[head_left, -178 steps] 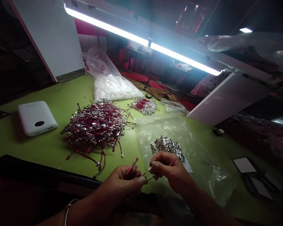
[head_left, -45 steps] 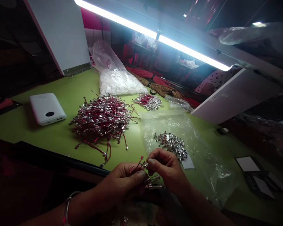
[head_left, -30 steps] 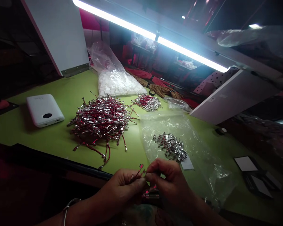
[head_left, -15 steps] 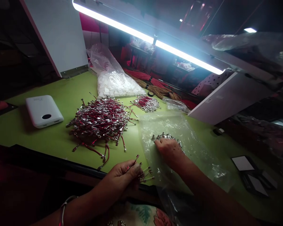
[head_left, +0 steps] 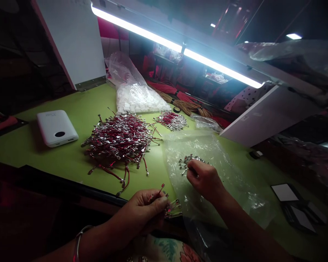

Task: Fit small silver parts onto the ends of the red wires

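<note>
- Well, the two hands were apart, with a small gap between them.
- The left hand [head_left: 140,209] was shut tight on a small bunch of red wires with metal ends [head_left: 172,209]. The shiny ends poked out to the right, toward the right hand.
- A thin bangle [head_left: 78,243] sat on the left wrist.
- The right hand [head_left: 205,180] was curled over a little pile of small silver metal pieces [head_left: 192,161]. Its fingers [head_left: 192,171] touched the pile, but I could not tell if they had hold of a piece.
- That pile lay on a clear plastic bag [head_left: 221,182], just past the right fingers.
- The bag was crinkly and flat, and it lay on a green table [head_left: 71,98].
- A big heap of red wires [head_left: 120,140] sat to the left of the bag, ahead of the left hand, with a strip of green table between them.
- A small heap of red wires [head_left: 171,120] sat farther ahead, between the hands and a bag of white plastic pieces [head_left: 138,98].
- A black strip [head_left: 71,185] ran along the near table edge, under the left arm.
- A white power bank [head_left: 57,128] lay far to the left of the hands.
</note>
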Demonstrator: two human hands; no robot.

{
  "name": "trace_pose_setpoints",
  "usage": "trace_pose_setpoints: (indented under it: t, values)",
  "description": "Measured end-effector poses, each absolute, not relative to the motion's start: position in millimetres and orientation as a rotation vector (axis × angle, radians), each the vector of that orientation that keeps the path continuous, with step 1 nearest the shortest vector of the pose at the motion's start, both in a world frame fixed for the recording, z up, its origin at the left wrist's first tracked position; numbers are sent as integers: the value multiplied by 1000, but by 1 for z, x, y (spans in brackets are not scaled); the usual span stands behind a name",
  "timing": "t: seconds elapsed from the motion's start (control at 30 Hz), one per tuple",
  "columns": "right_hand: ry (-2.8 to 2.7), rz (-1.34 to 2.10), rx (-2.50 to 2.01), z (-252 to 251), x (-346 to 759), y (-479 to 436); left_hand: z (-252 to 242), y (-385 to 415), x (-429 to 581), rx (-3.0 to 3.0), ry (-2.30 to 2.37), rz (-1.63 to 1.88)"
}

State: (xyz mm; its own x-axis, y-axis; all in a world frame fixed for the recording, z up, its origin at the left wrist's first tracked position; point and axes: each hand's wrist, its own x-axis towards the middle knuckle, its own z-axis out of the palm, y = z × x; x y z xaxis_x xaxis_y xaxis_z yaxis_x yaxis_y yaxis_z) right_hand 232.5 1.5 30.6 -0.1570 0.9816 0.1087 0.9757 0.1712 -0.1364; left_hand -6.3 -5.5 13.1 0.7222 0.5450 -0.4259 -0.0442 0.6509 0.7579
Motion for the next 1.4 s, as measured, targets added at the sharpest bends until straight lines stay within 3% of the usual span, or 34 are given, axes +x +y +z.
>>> trace_pose_setpoints:
  t: [0.17, 0.33, 0.47, 0.63, 0.87, 1.0, 1.07, 1.4]
  values:
    - [-1342, 1259, -1349, 35, 198, -26, 15, -6, -7, 891, 656, 363]
    - [-1063, 1489, -1242, 35, 184, -32, 13, -6, -8, 932, 596, 375]
    - [-1245, 1377, -1329, 37, 186, -37, 11, -8, -9, 969, 606, 329]
    - [-1747, 890, -1403, 46, 181, -50, 9, -14, -9, 987, 626, 315]
    - [-1882, 983, -1448, 43, 196, -34, 10, -10, -8, 985, 680, 360]
    - [-2411, 179, -1732, 37, 224, -4, 8, -3, -10, 950, 716, 322]
    - [-2591, -27, -1749, 34, 233, 8, 6, -2, -11, 907, 700, 292]
    - [-2500, 107, -1646, 22, 231, 14, 10, -3, -13, 934, 691, 260]
